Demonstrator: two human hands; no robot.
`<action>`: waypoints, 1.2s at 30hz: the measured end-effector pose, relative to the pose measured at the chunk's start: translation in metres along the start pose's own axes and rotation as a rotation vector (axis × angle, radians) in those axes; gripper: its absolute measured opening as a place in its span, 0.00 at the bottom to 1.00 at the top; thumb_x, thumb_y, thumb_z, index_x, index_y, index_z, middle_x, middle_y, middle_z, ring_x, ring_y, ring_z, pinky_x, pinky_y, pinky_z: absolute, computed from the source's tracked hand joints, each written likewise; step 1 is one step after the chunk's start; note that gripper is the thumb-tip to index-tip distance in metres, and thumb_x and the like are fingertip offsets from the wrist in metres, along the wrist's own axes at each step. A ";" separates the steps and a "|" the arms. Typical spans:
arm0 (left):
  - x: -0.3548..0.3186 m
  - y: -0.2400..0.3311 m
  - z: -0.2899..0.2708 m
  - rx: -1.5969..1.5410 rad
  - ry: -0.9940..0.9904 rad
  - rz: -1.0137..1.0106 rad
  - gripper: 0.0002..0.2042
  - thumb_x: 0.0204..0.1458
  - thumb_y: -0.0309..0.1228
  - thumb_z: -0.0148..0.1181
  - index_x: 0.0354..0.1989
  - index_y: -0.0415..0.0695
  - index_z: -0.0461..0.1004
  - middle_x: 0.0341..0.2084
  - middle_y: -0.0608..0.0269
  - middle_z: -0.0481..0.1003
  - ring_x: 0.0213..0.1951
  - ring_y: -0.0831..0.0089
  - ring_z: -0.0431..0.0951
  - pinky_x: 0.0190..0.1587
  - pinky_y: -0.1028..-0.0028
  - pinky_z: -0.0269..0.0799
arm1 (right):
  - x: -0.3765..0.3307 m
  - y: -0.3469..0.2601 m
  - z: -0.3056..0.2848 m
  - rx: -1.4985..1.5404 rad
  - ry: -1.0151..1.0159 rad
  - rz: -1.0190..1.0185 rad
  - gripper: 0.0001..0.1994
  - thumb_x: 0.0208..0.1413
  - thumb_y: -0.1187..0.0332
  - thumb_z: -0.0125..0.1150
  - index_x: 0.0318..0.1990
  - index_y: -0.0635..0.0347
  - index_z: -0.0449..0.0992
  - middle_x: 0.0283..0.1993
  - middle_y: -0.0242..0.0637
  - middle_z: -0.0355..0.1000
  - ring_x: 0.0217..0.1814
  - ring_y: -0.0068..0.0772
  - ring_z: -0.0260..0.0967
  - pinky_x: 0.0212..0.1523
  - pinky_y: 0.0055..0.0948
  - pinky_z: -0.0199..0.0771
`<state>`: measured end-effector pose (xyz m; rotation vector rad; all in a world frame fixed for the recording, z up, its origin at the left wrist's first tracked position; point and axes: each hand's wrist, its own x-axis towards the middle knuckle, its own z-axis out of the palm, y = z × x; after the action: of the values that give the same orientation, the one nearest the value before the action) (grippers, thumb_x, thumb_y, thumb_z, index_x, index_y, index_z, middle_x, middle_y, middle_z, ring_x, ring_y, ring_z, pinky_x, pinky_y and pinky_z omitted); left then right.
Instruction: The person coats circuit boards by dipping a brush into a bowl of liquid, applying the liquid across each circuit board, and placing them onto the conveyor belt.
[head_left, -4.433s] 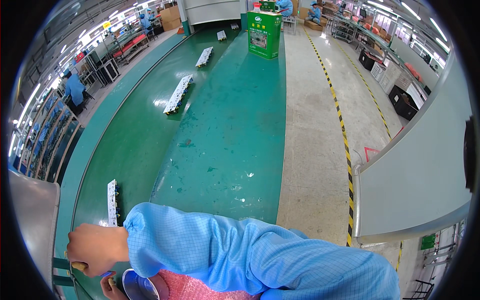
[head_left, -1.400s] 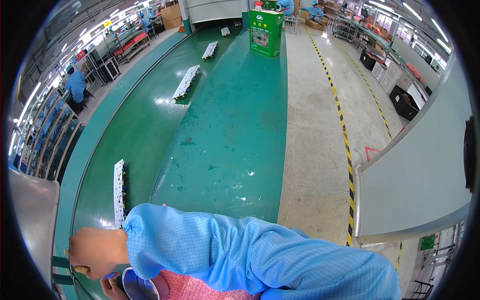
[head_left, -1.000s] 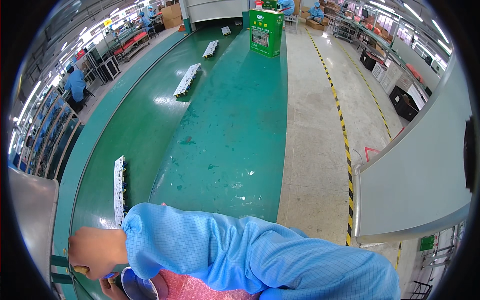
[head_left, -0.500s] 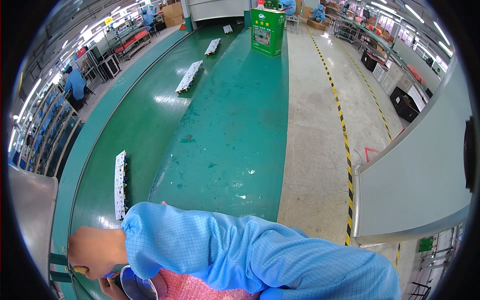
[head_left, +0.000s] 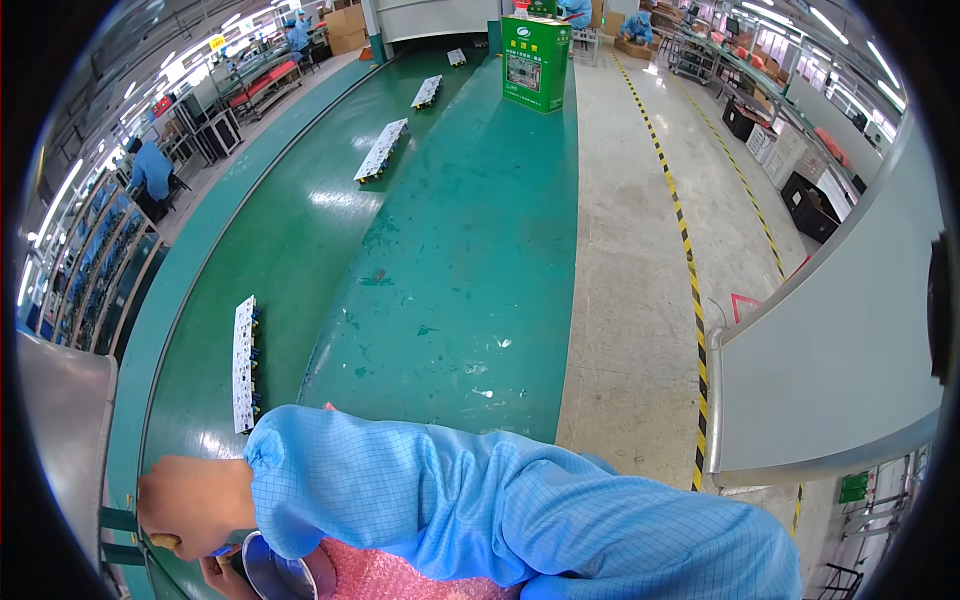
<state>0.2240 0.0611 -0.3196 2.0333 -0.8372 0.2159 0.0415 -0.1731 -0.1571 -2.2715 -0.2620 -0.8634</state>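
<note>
My right arm in a blue checked sleeve crosses the lower picture toward the left. At its end my right hand [head_left: 193, 503] is curled over, back of the hand up, at the left side of the green belt. A small tan tip [head_left: 165, 541] shows under its fingers; what they grip is hidden. Just below, part of my left hand [head_left: 226, 577] shows near a small blue piece [head_left: 222, 550]; most of its fingers are hidden. Beside it is a round metal container [head_left: 276, 570], tilted and cut by the lower edge. Pink bubbly sheeting [head_left: 400, 572] lies under my sleeve.
White circuit-board strips [head_left: 244, 365] with parts along one side lie spaced along the green belt [head_left: 300, 240]. A green printed box [head_left: 536, 62] stands on the far green surface. Grey metal panels [head_left: 830, 370] flank both sides. People in blue work farther off.
The board strips have shifted slightly away from me along the belt. My right hand has stayed curled in nearly the same place.
</note>
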 end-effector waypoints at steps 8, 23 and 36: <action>-0.001 -0.004 0.000 0.018 0.004 0.008 0.17 0.55 0.35 0.56 0.46 0.33 0.73 0.42 0.41 0.74 0.43 0.51 0.74 0.48 0.60 0.69 | 0.001 0.001 0.002 -0.009 -0.032 -0.004 0.08 0.31 0.63 0.61 0.18 0.56 0.78 0.23 0.43 0.70 0.29 0.48 0.69 0.29 0.41 0.68; 0.000 -0.008 -0.003 0.068 -0.005 0.026 0.18 0.56 0.37 0.56 0.47 0.33 0.73 0.43 0.41 0.74 0.44 0.50 0.74 0.49 0.59 0.69 | -0.002 -0.002 -0.004 0.020 -0.056 0.015 0.08 0.31 0.64 0.60 0.19 0.57 0.77 0.24 0.45 0.71 0.29 0.50 0.69 0.29 0.44 0.69; 0.004 -0.015 -0.004 0.110 -0.011 0.049 0.19 0.56 0.38 0.56 0.48 0.33 0.72 0.44 0.40 0.73 0.45 0.50 0.73 0.49 0.59 0.68 | 0.000 0.002 0.005 0.003 -0.040 -0.002 0.08 0.30 0.63 0.61 0.19 0.57 0.78 0.22 0.44 0.71 0.27 0.50 0.70 0.28 0.43 0.69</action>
<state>0.2375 0.0678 -0.3257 2.1193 -0.9006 0.2839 0.0447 -0.1716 -0.1611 -2.2882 -0.2834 -0.8182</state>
